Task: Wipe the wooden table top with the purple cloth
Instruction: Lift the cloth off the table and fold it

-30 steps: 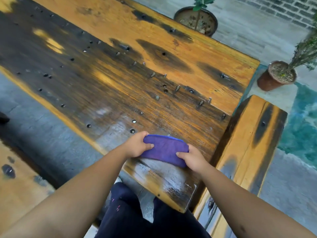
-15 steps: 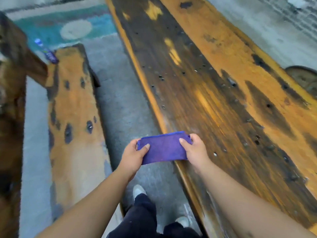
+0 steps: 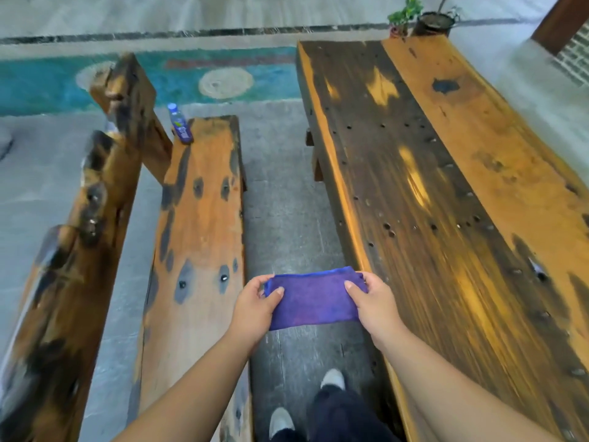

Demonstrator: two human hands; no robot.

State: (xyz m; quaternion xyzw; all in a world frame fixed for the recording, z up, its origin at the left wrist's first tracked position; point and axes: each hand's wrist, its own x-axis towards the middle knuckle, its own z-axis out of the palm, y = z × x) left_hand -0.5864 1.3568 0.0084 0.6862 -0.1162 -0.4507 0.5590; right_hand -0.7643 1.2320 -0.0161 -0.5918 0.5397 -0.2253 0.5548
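Beside the wooden table [image 3: 446,202], both hands' fingers [image 3: 271,293] pinch the purple cloth [image 3: 314,299]; fingertips hidden.

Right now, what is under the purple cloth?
The purple cloth, pinched by the left hand and right hand, hangs over grey floor between the bench and wooden table. The floor directly beneath is covered.

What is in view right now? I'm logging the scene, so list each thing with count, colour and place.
cloth: one, purple, held over the floor between bench and table
wooden table: one, orange and dark brown, right
wooden bench: one, orange with dark patches, left
bottle: one, clear with blue label, bench's far end
potted plants: two, green, beyond the table
left hand: grips the cloth's left end
right hand: grips its right end
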